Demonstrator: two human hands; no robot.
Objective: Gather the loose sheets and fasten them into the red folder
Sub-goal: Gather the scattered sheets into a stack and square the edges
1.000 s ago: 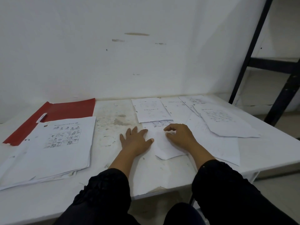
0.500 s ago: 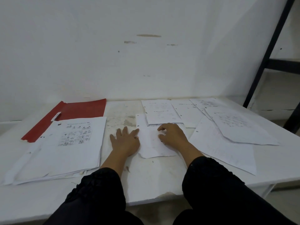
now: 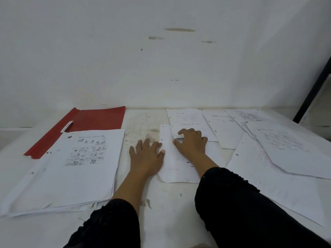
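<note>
White scuffed tabletop against a white wall is seen. At its far left corner the flat red card folder lies open, partly covered by a stack of white printed sheets. Near centre, one punched white loose sheet is pressed by the right hand, fingers bent, tips down. Just beside its left edge, the left hand lies flat, fingers spread. More overlapping loose white pages are spread to the right.

You get soft, even, slightly dim light with faint shadows and no glare; the surface bows at the edges, and print on the sheets is blurred.
</note>
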